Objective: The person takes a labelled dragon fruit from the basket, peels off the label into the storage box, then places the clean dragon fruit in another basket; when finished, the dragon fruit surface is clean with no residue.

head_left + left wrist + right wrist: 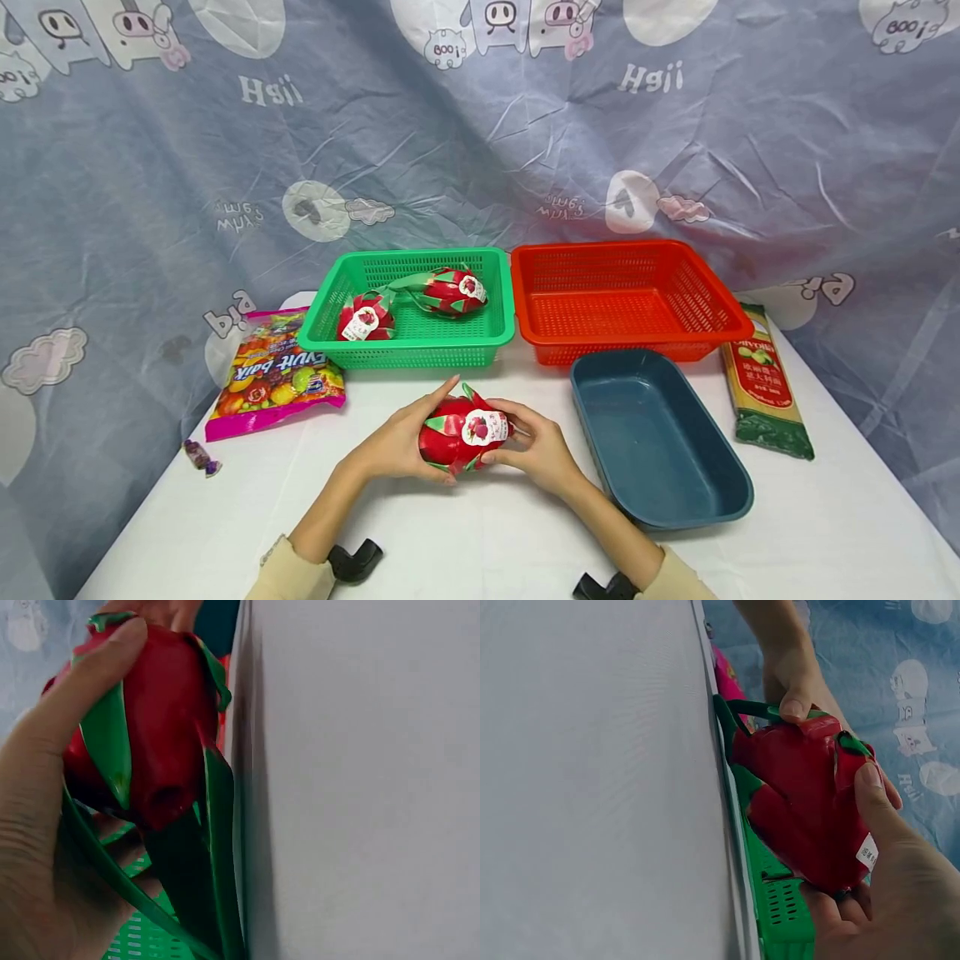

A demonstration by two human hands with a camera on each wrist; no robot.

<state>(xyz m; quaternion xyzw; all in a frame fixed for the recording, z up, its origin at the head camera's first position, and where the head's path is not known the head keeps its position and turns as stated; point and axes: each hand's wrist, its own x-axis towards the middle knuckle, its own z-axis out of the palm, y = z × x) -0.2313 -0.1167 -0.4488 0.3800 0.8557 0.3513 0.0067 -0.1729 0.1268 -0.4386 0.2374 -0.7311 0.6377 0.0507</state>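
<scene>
Between both hands, over the white table in the head view, is a red dragon fruit (450, 437) with green leafy tips and a white label. My left hand (401, 442) grips its left side, the thumb lying along the skin in the left wrist view. On the opposite end, my right hand (543, 450) holds it with thumb and fingers. The right wrist view shows the dragon fruit (795, 802) from that side, both thumbs on it. Two more labelled dragon fruits, one at the left (367, 315) and one at the right (453, 292), lie in the green basket (408, 357).
Beside the green basket stands a red basket (622, 337). A dark blue tray (660, 450) sits right of my right hand. A candy bag (277, 371) and a small wrapped candy (201, 458) lie at left, a green-and-red food packet (765, 379) at right. A patterned curtain (450, 125) hangs behind.
</scene>
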